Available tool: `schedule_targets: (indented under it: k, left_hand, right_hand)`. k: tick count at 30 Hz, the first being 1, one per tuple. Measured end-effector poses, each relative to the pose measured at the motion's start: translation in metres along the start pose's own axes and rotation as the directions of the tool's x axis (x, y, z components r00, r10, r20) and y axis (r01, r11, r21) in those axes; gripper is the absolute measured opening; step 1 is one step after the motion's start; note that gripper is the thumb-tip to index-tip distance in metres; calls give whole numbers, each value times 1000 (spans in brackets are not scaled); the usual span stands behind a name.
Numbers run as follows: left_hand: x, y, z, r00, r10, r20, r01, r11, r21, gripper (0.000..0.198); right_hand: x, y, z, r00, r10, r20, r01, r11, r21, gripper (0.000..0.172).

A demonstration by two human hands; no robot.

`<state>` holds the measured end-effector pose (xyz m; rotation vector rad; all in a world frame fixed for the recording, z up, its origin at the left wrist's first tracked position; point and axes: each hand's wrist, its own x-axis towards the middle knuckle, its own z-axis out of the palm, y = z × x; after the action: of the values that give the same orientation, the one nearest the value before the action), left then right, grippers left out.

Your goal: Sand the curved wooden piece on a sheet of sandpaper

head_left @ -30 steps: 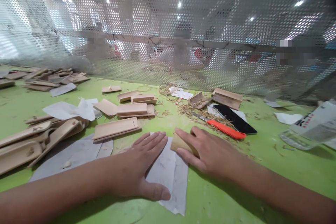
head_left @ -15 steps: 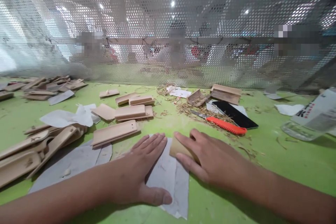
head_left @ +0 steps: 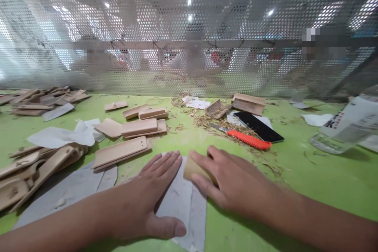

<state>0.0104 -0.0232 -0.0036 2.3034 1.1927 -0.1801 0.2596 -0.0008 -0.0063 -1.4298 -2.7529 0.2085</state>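
My left hand (head_left: 159, 193) lies flat with its fingers stretched out, pressing on a grey-white paper sheet (head_left: 196, 220). Just right of its fingertips, my right hand (head_left: 224, 177) grips a short, pale yellow bamboo piece (head_left: 196, 167) between thumb and fingers. That piece rests on the sheet's upper right part, and its far end is hidden under the hand. Beyond the hands lie smooth bamboo slats (head_left: 119, 151), some stacked in pairs; the nearest shows two small holes at one end.
An orange-handled knife (head_left: 249, 139) lies blade leftward among shavings (head_left: 203, 121), beside a black phone (head_left: 260, 126). At right a clear bottle (head_left: 339, 130) leans. More bamboo pieces (head_left: 56, 165) and white tissue (head_left: 56, 134) are at left. A perforated screen (head_left: 165, 67) closes off the back.
The whole scene has shifted slightly left in view. Both hands keep their posture, and the bamboo piece stays in my right hand on the sheet.
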Motion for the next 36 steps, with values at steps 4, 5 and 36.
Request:
schedule_targets:
  k: [4,5,36]
  left_hand:
    - [0,0,0,1000,-23,5,23,1000,-3,119]
    - [0,0,0,1000,-23,14,23,1000,-2,120]
    - [17,-16,-20,759,-2,-651,-371,820,-436,16]
  right_hand:
    - [2,0,-2,1000,15,23,-13,998,-57,63]
    - [2,0,-3,1000,0,32,2,999,-52,63]
    - [2,16,-29,883,192,-428,136,768,626,60]
